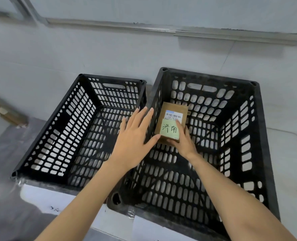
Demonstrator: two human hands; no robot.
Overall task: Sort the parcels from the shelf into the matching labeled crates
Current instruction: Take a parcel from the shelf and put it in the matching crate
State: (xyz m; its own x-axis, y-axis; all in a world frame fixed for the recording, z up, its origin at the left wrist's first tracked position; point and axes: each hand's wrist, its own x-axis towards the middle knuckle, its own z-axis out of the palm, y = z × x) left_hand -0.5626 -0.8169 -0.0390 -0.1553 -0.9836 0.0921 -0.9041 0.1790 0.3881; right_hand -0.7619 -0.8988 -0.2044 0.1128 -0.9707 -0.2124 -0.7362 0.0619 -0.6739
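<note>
Sorting is judged to be at an early stage: only one parcel is seen, and it has not yet been let go. The small brown cardboard parcel (173,119), marked with a white barcode label (173,116) and a pale green handwritten note (169,130), is held inside the larger black perforated plastic crate (259,119) on the right, toward its far left corner. Whether it already rests on the crate's bottom cannot be told. The grip of the right hand (184,143) is closed about the parcel's near end, with one fingertip laid on the green note. The grip of the left hand (135,136) is spread flat with nothing in it, held over the walls where the two crates meet, the thumb just beside the parcel's near corner.

Nothing else is seen in the right crate. No parcel is seen in the smaller black perforated plastic crate (46,126) on the left. White paper sheets (45,197) lie at the near edges of the crates; their writing cannot be read. The shelf is out of view, so the number of parcels left cannot be told.
</note>
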